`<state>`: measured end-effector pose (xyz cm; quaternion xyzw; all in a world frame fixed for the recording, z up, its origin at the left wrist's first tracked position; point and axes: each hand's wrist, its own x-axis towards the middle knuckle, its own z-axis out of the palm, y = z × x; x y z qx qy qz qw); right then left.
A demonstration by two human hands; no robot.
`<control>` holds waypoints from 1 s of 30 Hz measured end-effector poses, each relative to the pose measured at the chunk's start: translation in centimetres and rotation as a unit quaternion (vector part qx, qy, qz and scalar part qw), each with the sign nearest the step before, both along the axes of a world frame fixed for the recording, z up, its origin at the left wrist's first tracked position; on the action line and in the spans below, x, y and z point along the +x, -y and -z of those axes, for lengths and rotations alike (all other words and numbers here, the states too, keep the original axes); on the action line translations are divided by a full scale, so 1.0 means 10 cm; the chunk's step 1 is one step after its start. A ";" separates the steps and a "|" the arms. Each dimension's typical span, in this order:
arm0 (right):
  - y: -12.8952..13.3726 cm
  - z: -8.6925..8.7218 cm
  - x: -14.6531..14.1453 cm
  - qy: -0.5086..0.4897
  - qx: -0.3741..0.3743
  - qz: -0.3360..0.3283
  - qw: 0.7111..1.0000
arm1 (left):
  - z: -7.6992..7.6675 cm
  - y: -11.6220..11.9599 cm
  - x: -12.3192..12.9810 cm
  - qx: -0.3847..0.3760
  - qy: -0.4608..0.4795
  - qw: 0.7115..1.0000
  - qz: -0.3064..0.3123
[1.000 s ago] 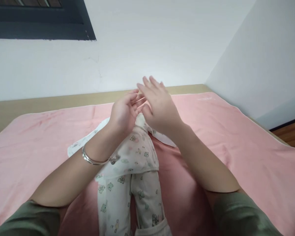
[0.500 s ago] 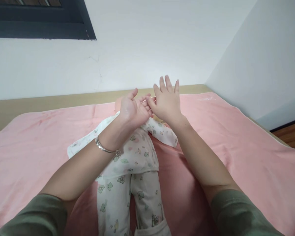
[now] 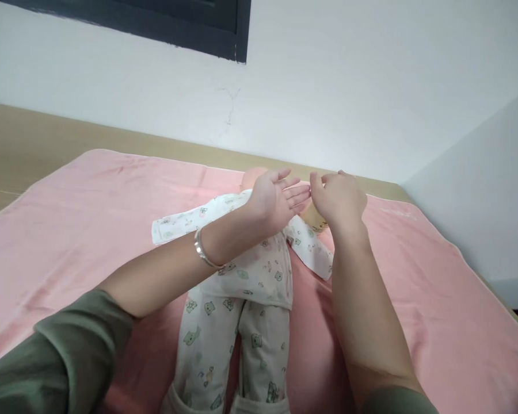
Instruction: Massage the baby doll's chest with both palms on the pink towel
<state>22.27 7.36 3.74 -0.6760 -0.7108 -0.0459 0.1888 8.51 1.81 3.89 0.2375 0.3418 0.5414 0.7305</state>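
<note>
A doll in a white pyjama top (image 3: 259, 276) and trousers (image 3: 207, 322) with a small animal print lies on its back, its sleeves spread. Part of the doll's head (image 3: 251, 177) shows behind my left hand (image 3: 276, 200), which is open, palm up, above the doll's chest and holding nothing. A silver bangle (image 3: 202, 248) circles my left wrist. My right hand (image 3: 340, 198) is beside the left fingertips, back towards me, thumb out; its other fingers bend away out of sight. Below and between the hands a yellowish rounded object (image 3: 315, 217) is partly covered, and its kind is unclear.
A pink cloth (image 3: 414, 276) lies under the doll on a pale wooden surface (image 3: 47, 129). White walls (image 3: 328, 86) rise behind and to the right. A dark window frame (image 3: 190, 37) is at the upper left.
My right hand has turned, its spread fingers now bent away from view. The left hand stays palm up, its fingers pointing more to the right. The camera view has shifted leftward and tilted.
</note>
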 end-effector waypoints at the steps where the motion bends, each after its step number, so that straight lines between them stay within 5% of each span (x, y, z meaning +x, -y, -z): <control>1: 0.00 -0.03 -0.03 0.005 -0.021 0.014 1.000 | 0.00 0.06 -0.08 -0.004 -0.033 0.999 -0.006; 6: -0.03 -0.13 -0.07 0.033 -0.101 0.035 0.994 | -0.10 0.24 -0.50 0.013 -0.107 0.994 0.004; 12: -0.02 -0.12 0.02 0.024 -0.091 -0.026 0.995 | -0.31 0.32 -0.88 0.118 -0.162 0.980 0.014; 18: -0.02 -0.10 0.08 0.007 -0.085 -0.063 0.994 | -0.42 0.40 -1.09 0.135 -0.242 0.951 -0.135; 23: 0.13 -0.18 -0.01 -0.073 -0.027 -0.053 0.996 | -0.37 0.54 -0.96 0.165 -0.229 0.954 -0.098; 30: 1.06 -0.12 -0.66 -0.161 0.094 -0.300 0.936 | -0.53 0.88 -0.47 0.066 -0.095 0.993 0.034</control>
